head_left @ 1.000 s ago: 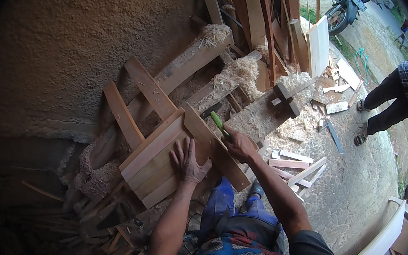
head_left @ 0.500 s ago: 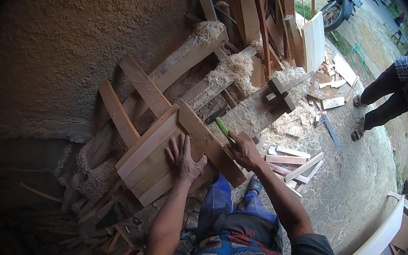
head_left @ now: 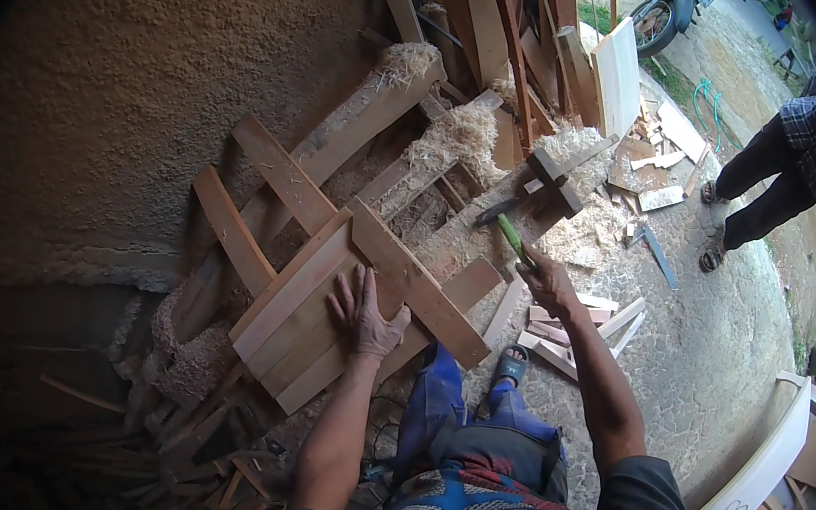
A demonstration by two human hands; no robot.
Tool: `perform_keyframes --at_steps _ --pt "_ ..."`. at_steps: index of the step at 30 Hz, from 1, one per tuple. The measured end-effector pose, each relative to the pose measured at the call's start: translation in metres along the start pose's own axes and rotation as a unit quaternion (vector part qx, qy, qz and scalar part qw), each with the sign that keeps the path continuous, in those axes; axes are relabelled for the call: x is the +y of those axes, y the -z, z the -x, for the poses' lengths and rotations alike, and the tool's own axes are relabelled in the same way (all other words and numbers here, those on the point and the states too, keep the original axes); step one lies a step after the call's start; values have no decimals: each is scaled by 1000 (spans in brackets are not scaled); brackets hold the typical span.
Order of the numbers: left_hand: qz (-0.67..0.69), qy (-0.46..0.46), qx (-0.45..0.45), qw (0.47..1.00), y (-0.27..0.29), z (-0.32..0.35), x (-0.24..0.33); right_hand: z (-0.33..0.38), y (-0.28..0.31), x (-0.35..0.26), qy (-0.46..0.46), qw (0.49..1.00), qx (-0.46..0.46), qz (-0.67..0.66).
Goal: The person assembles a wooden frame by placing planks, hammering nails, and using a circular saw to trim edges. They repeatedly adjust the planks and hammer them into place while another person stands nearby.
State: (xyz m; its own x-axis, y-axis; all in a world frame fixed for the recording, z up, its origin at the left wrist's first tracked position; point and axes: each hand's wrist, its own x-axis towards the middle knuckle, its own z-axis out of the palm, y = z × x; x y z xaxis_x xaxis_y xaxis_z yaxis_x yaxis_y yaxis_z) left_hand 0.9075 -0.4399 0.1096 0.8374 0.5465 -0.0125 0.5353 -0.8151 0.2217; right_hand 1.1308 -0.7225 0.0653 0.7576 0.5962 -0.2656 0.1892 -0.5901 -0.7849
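My right hand point(head_left: 548, 279) is closed round the green handle of a hammer point(head_left: 513, 235), its dark head pointing away from me. The hammer is in the air, right of a wooden frame board point(head_left: 415, 278) and apart from it. My left hand point(head_left: 367, 319) lies with fingers spread on a panel of pale wooden slats point(head_left: 303, 339). That panel is edged by the board on its right and by another strip along its upper left. Two longer boards, one of them a plank point(head_left: 286, 176), stick out behind it toward the wall.
Shaving-covered timbers point(head_left: 369, 110) and a wooden hand plane or clamp-like block point(head_left: 555, 184) lie beyond the panel. Cut wood strips point(head_left: 606, 328) and a blue handsaw-like tool point(head_left: 660, 256) are on the ground at right. Another person point(head_left: 775, 166) stands at far right, near a motorcycle point(head_left: 659, 22).
My right hand has moved right and away from the frame board, lifting the hammer with it. My left hand stays on the panel. The view has shifted slightly.
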Motion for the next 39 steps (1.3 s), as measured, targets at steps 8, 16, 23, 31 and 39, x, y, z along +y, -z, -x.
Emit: perform_keyframes --at_steps 8,16,23,31,39 --pt "6 1 -3 1000 -2 0 -2 -16 -28 14 -14 988 -8 154" --pt "8 -7 1 1000 -5 0 -4 -10 -16 -2 -15 988 0 152" --pt "34 -13 13 999 -9 1 -10 -6 -6 -4 -32 984 61 167" --pt "25 -17 19 999 -10 1 -7 9 8 -4 11 979 182 87" --pt "12 -9 15 1000 -9 2 -8 22 15 -54 -56 983 172 -33"
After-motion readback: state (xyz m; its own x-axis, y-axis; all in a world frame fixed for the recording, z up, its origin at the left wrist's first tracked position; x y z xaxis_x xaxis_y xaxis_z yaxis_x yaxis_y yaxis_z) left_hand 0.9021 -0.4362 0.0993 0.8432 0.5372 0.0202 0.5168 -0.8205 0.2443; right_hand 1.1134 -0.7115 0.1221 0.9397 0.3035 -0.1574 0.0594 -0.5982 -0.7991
